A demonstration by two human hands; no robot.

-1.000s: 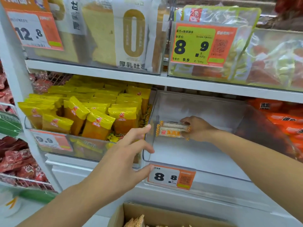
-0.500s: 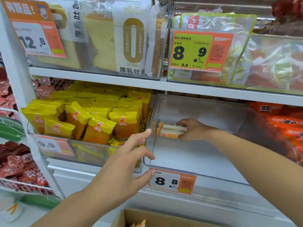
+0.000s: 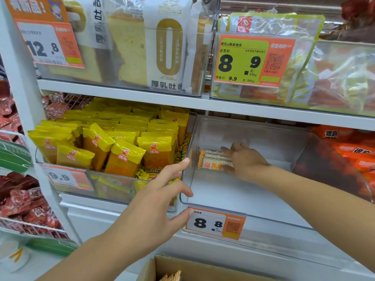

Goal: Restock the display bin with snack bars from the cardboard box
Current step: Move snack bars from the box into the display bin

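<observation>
Fingers of the right hand (image 3: 245, 161) have loosened flat over the snack bars (image 3: 213, 161), lying crosswise at the display bin's (image 3: 233, 191) left wall; left hand (image 3: 154, 205) hovers spread, nearer the cardboard box (image 3: 194, 268).

Clear display bin (image 3: 284, 211) on mid shelf, nearly bare inside. R hand (image 3: 246, 162) reaches in, fingers laid over snack bars (image 3: 213, 160) at bin's back-left; grip not clear. L hand (image 3: 154, 207) spread open at bin's front-left corner, thumb near price tag "8.8" (image 3: 215, 223). Yellow packets (image 3: 121, 142) fill adjacent bin to the left. Cardboard box (image 3: 194, 268) at bottom edge, partly in view.
</observation>
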